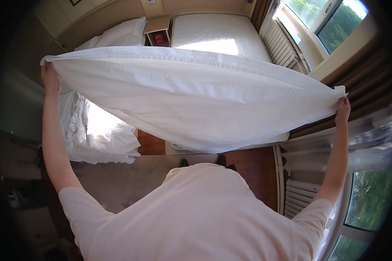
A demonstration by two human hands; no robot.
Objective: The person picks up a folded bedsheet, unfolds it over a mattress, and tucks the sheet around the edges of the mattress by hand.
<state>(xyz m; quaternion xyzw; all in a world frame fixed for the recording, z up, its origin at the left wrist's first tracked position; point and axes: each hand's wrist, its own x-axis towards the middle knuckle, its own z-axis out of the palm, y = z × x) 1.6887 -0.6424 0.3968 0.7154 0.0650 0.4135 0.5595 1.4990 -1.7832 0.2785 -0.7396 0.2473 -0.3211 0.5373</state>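
A large white sheet [196, 95] is stretched wide across the view between my two outspread arms. At the far left, my left hand [51, 79] is closed on one corner of it. My right hand [343, 108] grips the opposite corner at the right, with a small bunch of cloth standing up above the fingers. The sheet's hemmed upper edge runs from hand to hand, and its middle sags toward me. Behind it, the bare white mattress [217, 32] shows in its far part; the sheet hides most of the rest.
Rumpled white bedding [100, 135] covers another bed on the left. A wooden nightstand [157, 25] stands between the beds with a red item inside. Radiators [283, 45], brown curtains [357, 87] and windows [342, 26] line the right side. A grey carpet [130, 176] lies near my feet.
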